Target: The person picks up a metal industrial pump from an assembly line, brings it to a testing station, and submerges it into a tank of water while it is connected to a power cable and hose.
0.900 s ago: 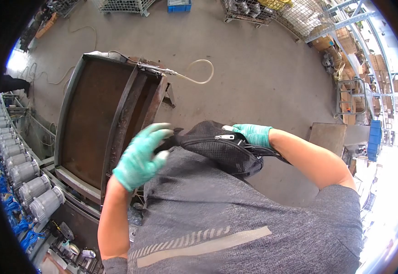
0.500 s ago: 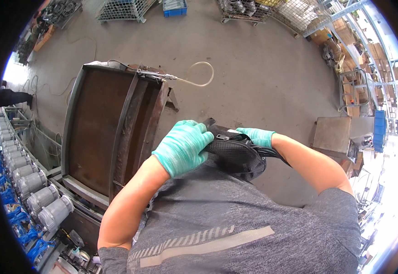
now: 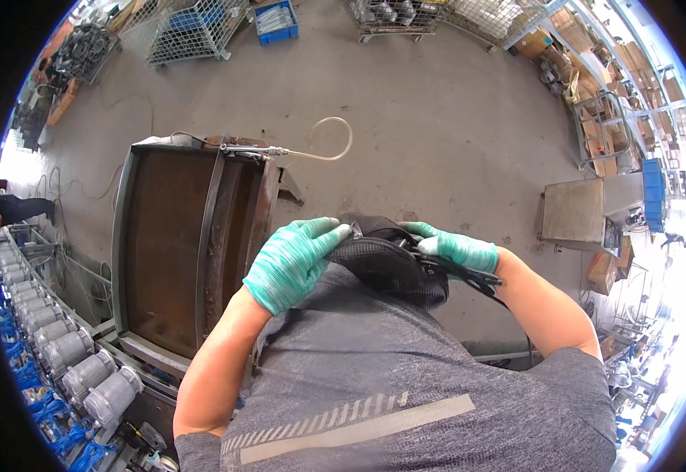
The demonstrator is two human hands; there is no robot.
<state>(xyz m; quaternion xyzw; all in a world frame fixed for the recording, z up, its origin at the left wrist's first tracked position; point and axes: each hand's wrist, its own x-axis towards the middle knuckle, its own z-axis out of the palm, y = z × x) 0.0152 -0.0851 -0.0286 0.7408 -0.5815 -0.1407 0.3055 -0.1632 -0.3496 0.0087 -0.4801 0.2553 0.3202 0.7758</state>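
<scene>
Black mesh bag (image 3: 386, 267) lies crosswise, long axis between hands: left hand (image 3: 292, 261) pinched on left end, right hand (image 3: 461, 250) touching right end, finger closure hidden, cannot tell

A factory workshop is indicated by the row of metal housings (image 3: 68, 348) lined up to the left of the left hand (image 3: 292, 263), the wire-mesh cages (image 3: 192, 46) set on the grey floor (image 3: 437, 126) beyond both hands, and the box-laden racking (image 3: 533, 27) seen beyond and right of the right hand (image 3: 459, 248).
</scene>
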